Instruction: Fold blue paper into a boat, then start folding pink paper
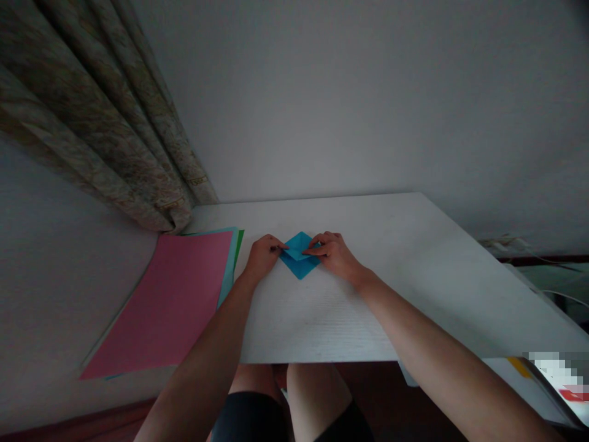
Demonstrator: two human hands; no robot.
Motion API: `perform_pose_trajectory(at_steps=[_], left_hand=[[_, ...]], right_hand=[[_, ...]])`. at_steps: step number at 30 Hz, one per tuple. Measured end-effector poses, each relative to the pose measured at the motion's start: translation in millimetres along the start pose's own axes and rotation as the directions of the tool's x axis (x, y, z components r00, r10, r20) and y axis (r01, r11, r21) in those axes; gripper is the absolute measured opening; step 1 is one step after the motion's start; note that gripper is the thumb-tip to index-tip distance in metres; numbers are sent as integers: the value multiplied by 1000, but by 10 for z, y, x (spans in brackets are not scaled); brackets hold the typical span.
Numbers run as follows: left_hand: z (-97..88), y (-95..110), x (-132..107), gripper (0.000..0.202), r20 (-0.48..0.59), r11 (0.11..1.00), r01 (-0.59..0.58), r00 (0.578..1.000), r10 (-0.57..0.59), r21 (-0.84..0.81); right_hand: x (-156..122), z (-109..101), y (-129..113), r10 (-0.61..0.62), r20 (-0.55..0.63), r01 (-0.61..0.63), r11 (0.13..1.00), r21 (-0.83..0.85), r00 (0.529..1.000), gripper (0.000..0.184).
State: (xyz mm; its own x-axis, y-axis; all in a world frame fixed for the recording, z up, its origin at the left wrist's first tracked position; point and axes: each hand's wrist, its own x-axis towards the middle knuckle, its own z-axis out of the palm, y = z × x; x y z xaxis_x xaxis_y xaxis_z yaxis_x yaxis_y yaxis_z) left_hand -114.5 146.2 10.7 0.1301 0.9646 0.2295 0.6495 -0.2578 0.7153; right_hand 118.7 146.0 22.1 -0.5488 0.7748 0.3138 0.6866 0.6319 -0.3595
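Observation:
A small blue folded paper [299,256], diamond-shaped with a flap folded across its top, lies on the white table [391,276]. My left hand [263,255] rests at its left corner, fingers curled and pinching the paper's edge. On the other side, my right hand [334,252] presses down on the right part of the fold with its fingers drawn together. Both forearms reach in from the near edge of the table.
A stack of large sheets, pink [172,301] on top with light blue and green edges showing, lies at the table's left. A patterned curtain [92,123] hangs at the far left. Cables [510,242] and papers [529,374] sit off the right side.

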Motion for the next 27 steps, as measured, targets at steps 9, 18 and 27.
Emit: perform_pose_trajectory(at_steps=[9,18,27], left_hand=[[6,-37,16,12,-63,993,65,996,-59,98],[-36,-21,-23,18,-20,994,10,1000,-8,105],[0,45,-23,16,-179,992,102,980,-88,71]], right_hand=[[-21,-50,43,207,38,-201,972,-118,978,23],[38,-46,209,-34,-26,31,993,-118,999,24],[-123,18,-109,29,7,-25,955,-295,1000,31]])
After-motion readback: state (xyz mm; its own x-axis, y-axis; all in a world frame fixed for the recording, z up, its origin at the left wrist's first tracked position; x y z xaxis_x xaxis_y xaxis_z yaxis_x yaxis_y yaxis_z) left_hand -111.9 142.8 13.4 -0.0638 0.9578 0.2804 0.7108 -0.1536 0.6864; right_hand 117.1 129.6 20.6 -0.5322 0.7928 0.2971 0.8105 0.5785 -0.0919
